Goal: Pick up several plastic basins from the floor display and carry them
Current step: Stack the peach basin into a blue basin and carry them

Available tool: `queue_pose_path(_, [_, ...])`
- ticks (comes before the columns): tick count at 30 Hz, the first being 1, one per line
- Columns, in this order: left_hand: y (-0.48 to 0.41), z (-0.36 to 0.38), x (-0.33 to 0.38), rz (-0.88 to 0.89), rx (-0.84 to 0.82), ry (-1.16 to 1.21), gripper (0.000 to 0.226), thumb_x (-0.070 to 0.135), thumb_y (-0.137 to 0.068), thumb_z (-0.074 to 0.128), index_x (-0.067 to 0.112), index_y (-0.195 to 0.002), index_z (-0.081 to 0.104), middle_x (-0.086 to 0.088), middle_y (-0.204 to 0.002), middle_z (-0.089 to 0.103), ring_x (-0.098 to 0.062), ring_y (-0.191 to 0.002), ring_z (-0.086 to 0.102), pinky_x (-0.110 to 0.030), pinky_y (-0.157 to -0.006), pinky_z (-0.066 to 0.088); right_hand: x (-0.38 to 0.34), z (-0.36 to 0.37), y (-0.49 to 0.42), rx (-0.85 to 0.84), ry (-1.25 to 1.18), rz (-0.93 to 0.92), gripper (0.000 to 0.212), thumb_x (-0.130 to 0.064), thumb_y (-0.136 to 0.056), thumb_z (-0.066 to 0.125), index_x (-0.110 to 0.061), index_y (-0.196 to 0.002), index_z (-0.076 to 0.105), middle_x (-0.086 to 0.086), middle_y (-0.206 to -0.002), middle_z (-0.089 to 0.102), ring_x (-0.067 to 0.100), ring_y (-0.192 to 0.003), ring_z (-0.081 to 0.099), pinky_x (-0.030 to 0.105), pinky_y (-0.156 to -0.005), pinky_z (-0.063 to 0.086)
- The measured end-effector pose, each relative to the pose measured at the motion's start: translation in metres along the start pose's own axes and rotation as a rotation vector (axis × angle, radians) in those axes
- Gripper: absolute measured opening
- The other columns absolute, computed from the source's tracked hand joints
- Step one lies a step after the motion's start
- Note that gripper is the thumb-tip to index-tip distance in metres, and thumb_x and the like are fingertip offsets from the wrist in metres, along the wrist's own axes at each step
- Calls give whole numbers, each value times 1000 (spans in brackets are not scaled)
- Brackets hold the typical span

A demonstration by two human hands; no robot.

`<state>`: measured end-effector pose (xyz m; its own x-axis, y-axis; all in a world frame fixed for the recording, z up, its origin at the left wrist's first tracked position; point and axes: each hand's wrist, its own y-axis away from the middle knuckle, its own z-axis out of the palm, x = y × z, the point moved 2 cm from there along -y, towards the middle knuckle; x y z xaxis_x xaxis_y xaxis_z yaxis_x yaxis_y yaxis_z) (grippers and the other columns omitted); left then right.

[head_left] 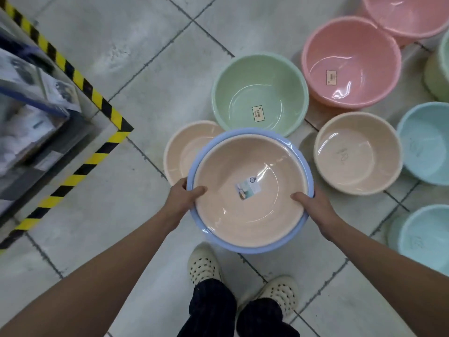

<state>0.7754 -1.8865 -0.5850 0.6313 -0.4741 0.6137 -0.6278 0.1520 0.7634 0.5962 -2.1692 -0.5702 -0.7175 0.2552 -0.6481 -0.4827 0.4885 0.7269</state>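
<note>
I hold a stack of two nested basins above the floor: a beige basin [250,190] with a small label inside sits in a blue basin [245,248]. My left hand [185,195] grips the stack's left rim, thumb inside. On the right rim my right hand [312,205] grips the same way. More basins stand on the floor beyond: a beige one [179,152] partly hidden behind the stack, a green one [260,93], a pink one [351,62] and another beige one [357,152].
A shelf base edged with yellow-black hazard tape [80,166] juts in at the left, goods stacked on it. Light blue basins [427,142] [425,239], a pink basin [408,13] and a green basin [439,69] line the right edge. My feet in cream clogs [204,266] stand on grey tiles.
</note>
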Motion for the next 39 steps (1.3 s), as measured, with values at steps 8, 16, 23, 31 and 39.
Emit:
queue_pose_path(8, [-41, -90, 10, -6, 192, 214, 17, 5, -81, 72, 16, -94, 71, -8, -96, 73, -24, -86, 68, -33, -73, 55, -60, 106, -48, -125, 66, -91, 34, -10, -87, 69, -24, -117, 61, -6, -101, 70, 11, -88, 66, 25, -72, 52])
queue_pose_path(16, [-96, -123, -30, -30, 265, 282, 14, 6, -81, 72, 18, -88, 71, -6, -90, 73, -24, -83, 67, -33, -72, 54, -46, 174, -89, -117, 71, -40, 21, -10, -87, 69, -28, -96, 62, -5, -92, 69, 15, -80, 65, 25, -65, 49])
queue_pose_path(23, [-117, -122, -61, -47, 245, 248, 14, 10, -81, 72, 13, -95, 73, -8, -93, 73, -21, -78, 66, -31, -68, 52, -8, 186, -108, -83, 89, 17, 17, -14, -84, 67, -28, -94, 65, 1, -96, 70, 21, -86, 66, 33, -77, 52])
queue_pose_path(31, [-132, -117, -93, -112, 155, 213, 21, 9, -80, 73, 20, -99, 74, -10, -107, 75, -29, -94, 68, -41, -80, 54, 18, 185, -124, -90, 127, 73, 21, -14, -82, 67, -22, -101, 68, 4, -97, 71, 24, -87, 66, 38, -82, 54])
queue_pose_path(39, [-131, -103, -131, -182, 188, 373, 33, 2, -80, 69, 14, -112, 69, -9, -104, 73, -29, -91, 67, -36, -71, 54, 54, 194, -119, -89, 67, 56, 20, -15, -89, 64, -33, -96, 65, 0, -97, 71, 21, -89, 67, 36, -78, 55])
